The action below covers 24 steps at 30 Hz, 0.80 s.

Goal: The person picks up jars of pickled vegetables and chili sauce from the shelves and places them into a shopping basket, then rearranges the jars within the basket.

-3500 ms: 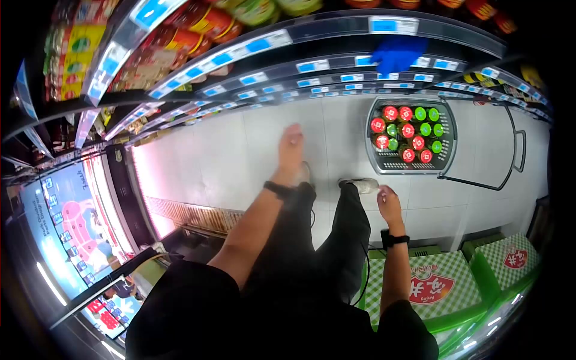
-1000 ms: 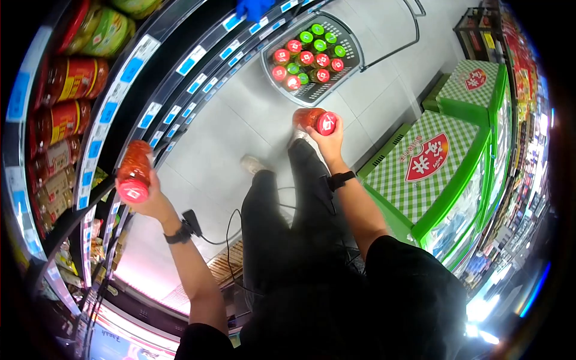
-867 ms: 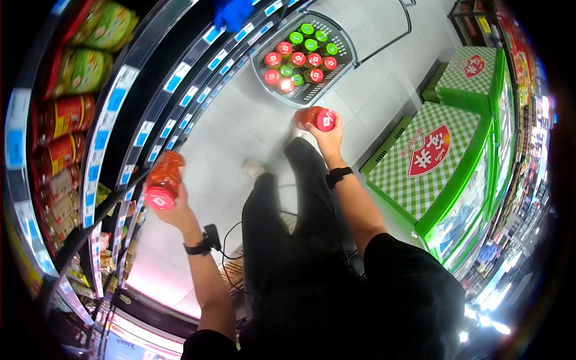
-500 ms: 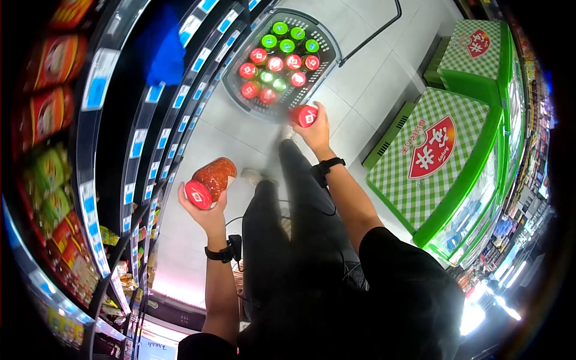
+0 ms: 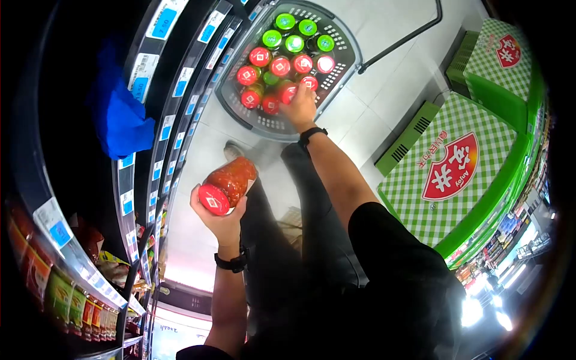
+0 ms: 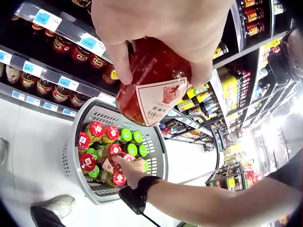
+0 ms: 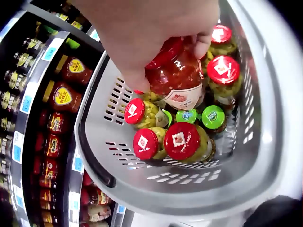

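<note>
Left hand holds a red-lidded jar, lid toward the camera. Right hand grips a second jar inside the grey basket.

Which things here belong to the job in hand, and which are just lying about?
In hand:
- red-lidded jar, gripped by left hand
- second red jar, held by right hand inside the grey basket
- jars in the basket

Lying about:
- blue cloth on a shelf
- green chequered chest
- price tags
- shelved jars
</note>
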Tool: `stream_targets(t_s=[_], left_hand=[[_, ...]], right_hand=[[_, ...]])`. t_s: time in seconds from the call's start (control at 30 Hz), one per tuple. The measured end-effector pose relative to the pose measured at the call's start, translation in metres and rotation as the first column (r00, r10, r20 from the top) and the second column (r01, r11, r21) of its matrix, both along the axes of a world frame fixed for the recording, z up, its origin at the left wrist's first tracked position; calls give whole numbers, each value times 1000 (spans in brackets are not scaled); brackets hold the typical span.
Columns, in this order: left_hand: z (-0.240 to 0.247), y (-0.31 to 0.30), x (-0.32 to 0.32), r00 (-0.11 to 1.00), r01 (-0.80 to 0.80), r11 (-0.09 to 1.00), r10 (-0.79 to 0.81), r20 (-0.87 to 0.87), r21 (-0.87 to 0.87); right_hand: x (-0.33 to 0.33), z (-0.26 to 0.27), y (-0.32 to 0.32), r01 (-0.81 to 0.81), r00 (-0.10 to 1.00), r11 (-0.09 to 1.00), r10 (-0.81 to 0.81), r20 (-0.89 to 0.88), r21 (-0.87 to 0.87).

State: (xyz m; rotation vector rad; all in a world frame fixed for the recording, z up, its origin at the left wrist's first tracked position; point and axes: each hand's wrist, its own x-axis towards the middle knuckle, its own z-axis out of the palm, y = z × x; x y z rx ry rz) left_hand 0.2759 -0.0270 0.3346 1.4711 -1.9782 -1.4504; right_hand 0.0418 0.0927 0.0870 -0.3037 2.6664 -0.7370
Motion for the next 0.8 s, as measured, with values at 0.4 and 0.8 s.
stream_targets(t_s=[0.4, 0.8], left_hand=[[-18, -29, 5, 980, 179, 984, -177, 96, -13], [-34, -22, -6, 975, 194, 981, -195, 103, 16]], right_hand=[[11, -64, -23, 115, 993, 993, -114, -17, 31], [7, -103, -34, 198, 973, 976, -207, 105, 93]])
